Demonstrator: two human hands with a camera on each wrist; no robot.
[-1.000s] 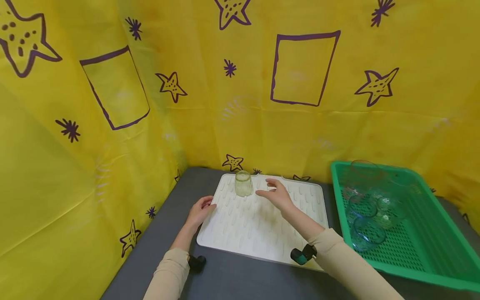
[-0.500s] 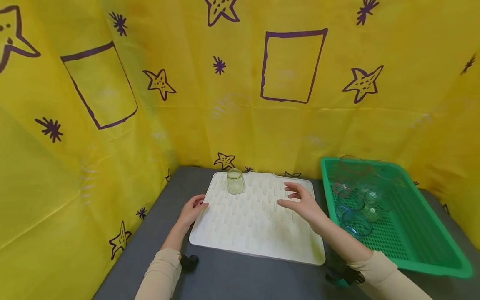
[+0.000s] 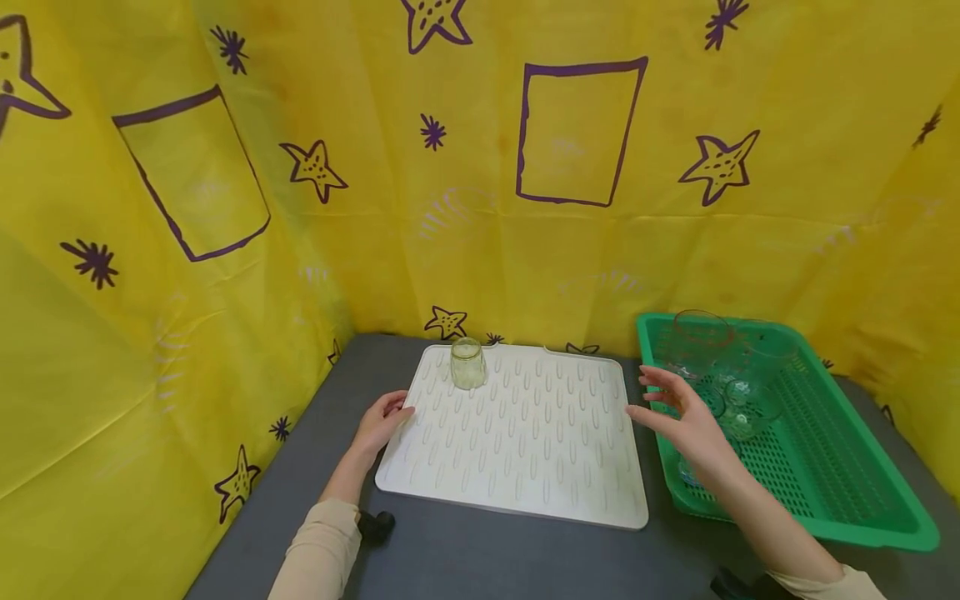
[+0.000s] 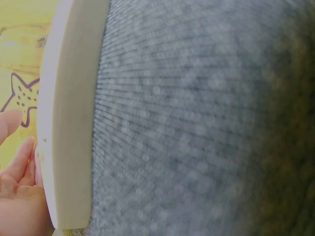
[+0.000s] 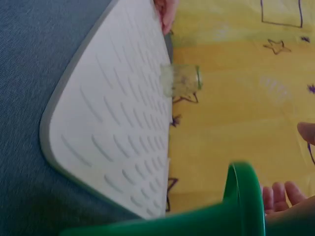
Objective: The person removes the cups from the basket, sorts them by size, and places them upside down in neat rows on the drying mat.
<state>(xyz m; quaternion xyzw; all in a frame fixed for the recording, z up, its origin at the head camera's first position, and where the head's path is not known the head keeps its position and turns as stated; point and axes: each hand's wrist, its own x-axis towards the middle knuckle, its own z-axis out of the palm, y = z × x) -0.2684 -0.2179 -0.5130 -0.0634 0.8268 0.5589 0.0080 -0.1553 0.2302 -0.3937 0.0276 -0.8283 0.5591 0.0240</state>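
On the tabletop [image 3: 450,554], a mat [image 3: 517,442] is placed in the middle, with a basket [image 3: 862,536] set to its right. A tumbler [image 3: 468,368] is stood near the mat's far left corner. Glasses [image 3: 750,417] are gathered in the basket's left part. By the hands, the mat's left edge [image 3: 378,427] and the basket's left side [image 3: 693,433] are attended. Behind and leftward, the tabletop is bordered by a cloth [image 3: 570,258].

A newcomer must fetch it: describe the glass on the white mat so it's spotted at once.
On the dark gray table, find the white ridged mat, left of the green plastic basket. Near the mat's far left corner sits a pale yellow-green glass tumbler. It is the only glass on the mat; the other glassware is in the basket.
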